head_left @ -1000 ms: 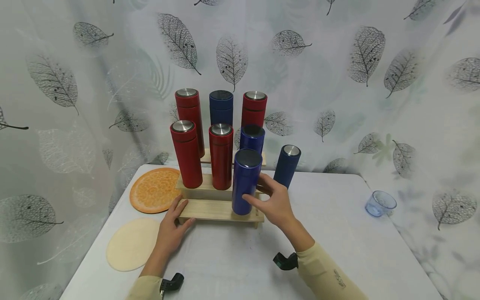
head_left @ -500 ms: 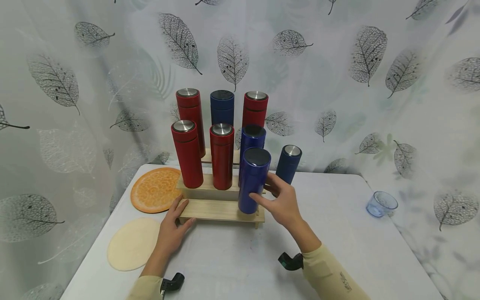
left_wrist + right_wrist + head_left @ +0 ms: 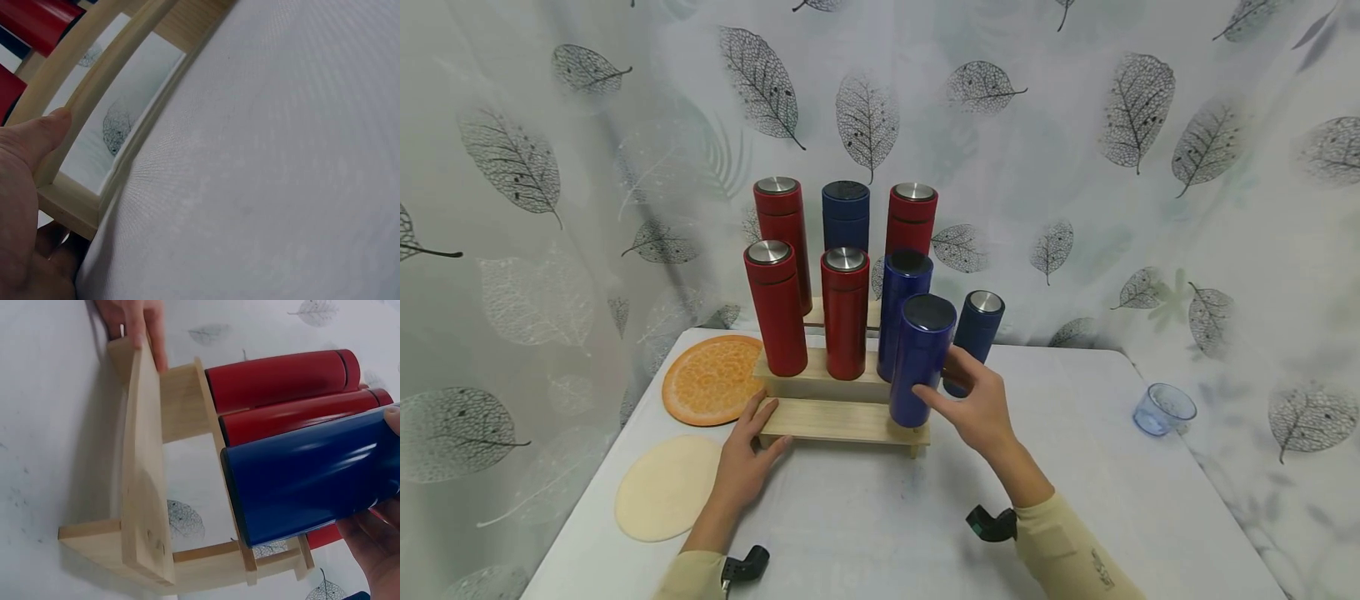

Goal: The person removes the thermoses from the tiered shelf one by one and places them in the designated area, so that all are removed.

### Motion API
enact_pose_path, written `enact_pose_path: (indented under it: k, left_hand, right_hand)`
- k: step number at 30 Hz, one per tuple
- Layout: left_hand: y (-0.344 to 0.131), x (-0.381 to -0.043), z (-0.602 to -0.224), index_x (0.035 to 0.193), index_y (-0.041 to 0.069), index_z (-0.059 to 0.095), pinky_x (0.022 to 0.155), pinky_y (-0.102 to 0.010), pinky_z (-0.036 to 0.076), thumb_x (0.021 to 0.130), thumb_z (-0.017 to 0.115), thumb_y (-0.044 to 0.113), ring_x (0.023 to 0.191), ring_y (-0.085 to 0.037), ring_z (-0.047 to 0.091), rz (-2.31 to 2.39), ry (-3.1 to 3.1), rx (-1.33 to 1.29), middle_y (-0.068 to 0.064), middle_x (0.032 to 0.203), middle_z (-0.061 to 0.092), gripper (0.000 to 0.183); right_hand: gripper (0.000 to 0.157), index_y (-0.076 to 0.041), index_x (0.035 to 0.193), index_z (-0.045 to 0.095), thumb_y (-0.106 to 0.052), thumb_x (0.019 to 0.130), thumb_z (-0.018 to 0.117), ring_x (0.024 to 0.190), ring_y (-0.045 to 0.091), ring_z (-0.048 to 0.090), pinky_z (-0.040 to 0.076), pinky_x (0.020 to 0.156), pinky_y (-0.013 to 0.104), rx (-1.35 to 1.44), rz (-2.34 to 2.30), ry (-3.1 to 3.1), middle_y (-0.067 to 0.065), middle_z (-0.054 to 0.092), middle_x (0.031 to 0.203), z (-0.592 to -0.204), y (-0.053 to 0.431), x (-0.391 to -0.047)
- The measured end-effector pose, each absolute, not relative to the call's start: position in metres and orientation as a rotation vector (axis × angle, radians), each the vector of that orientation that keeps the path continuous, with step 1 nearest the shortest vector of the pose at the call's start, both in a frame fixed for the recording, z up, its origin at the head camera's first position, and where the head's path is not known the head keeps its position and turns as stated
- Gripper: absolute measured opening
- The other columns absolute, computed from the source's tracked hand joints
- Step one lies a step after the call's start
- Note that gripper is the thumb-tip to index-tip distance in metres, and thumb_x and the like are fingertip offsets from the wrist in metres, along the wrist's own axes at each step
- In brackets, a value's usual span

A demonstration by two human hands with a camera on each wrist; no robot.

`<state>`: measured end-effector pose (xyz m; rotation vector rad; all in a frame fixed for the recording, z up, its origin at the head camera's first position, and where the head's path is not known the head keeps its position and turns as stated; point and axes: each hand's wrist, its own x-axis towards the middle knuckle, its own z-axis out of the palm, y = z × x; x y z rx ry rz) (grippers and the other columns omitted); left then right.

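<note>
My right hand (image 3: 982, 406) grips a glossy blue thermos (image 3: 922, 354) around its body, thumb in front and fingers behind. In the right wrist view the thermos's base hangs apart from the lowest step of a tiered wooden rack (image 3: 831, 419). My left hand (image 3: 747, 458) holds the rack's left end; in the left wrist view its thumb (image 3: 57, 125) lies on the front rail and its fingers curl behind the end. On the middle step stand two red thermoses (image 3: 777, 312) and another blue thermos (image 3: 904, 287). The top step bears two red thermoses and a dark blue one (image 3: 846, 217).
A dark blue thermos (image 3: 979, 325) with a silver lid stands right of the rack, partly behind my right hand. At left lie an orange round mat (image 3: 707, 381) and a cream disc (image 3: 666, 489). A blue glass cup (image 3: 1163, 409) sits near the table's right edge.
My right hand has moved to the right with the blue thermos, uncovering more of the blue thermos on the middle step. The left hand stays on the rack's end.
</note>
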<state>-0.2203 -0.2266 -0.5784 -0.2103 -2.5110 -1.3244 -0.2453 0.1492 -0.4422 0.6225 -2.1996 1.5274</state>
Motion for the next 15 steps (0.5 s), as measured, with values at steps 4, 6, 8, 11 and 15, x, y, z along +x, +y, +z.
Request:
enact_pose_path:
  k: [4, 6, 8, 11, 15]
  left_hand:
    - [-0.226, -0.22, -0.578, 0.16, 0.005, 0.053, 0.122, -0.063, 0.034, 0.099, 0.083, 0.025, 0.16, -0.041, 0.029, -1.315, -2.516, -0.212, -0.01, 0.177, 0.03, 0.071]
    - [-0.226, -0.22, -0.578, 0.16, 0.005, 0.053, 0.122, -0.064, 0.034, 0.099, 0.083, 0.025, 0.159, -0.041, 0.029, -1.313, -2.517, -0.213, -0.01, 0.177, 0.03, 0.071]
    - [-0.226, -0.22, -0.578, 0.16, 0.005, 0.053, 0.122, -0.064, 0.034, 0.099, 0.083, 0.024, 0.159, -0.042, 0.03, -1.311, -2.517, -0.215, -0.01, 0.177, 0.03, 0.071]
    - [-0.226, -0.22, -0.578, 0.16, 0.005, 0.053, 0.121, -0.064, 0.034, 0.099, 0.083, 0.024, 0.159, -0.042, 0.031, -1.31, -2.515, -0.218, -0.01, 0.176, 0.03, 0.071]
    - [-0.226, -0.221, -0.578, 0.159, 0.005, 0.054, 0.121, -0.062, 0.036, 0.098, 0.083, 0.025, 0.159, -0.041, 0.031, -1.309, -2.513, -0.223, -0.01, 0.176, 0.03, 0.071]
  right_hand:
    - [0.065, -0.004, 0.145, 0.067, -0.01, 0.086, 0.094, 0.114, 0.029, 0.075, 0.06, 0.099, 0.046, 0.611, 1.511, -2.202, 0.009, 0.075, 0.132, -0.441, 0.154, -0.246]
    - [0.065, -0.004, 0.145, 0.066, -0.009, 0.086, 0.093, 0.114, 0.028, 0.075, 0.06, 0.099, 0.042, 0.607, 1.5, -2.205, 0.009, 0.075, 0.132, -0.441, 0.156, -0.246]
    - [0.065, -0.004, 0.145, 0.066, -0.008, 0.086, 0.093, 0.114, 0.028, 0.075, 0.06, 0.1, 0.041, 0.608, 1.496, -2.203, 0.009, 0.074, 0.132, -0.44, 0.158, -0.246]
    - [0.065, -0.003, 0.145, 0.066, -0.007, 0.087, 0.093, 0.114, 0.028, 0.074, 0.06, 0.101, 0.043, 0.616, 1.493, -2.195, 0.01, 0.074, 0.133, -0.439, 0.161, -0.246]
    - [0.064, -0.003, 0.145, 0.066, -0.005, 0.086, 0.092, 0.114, 0.026, 0.074, 0.06, 0.101, 0.041, 0.628, 1.493, -2.17, 0.008, 0.074, 0.132, -0.439, 0.167, -0.247]
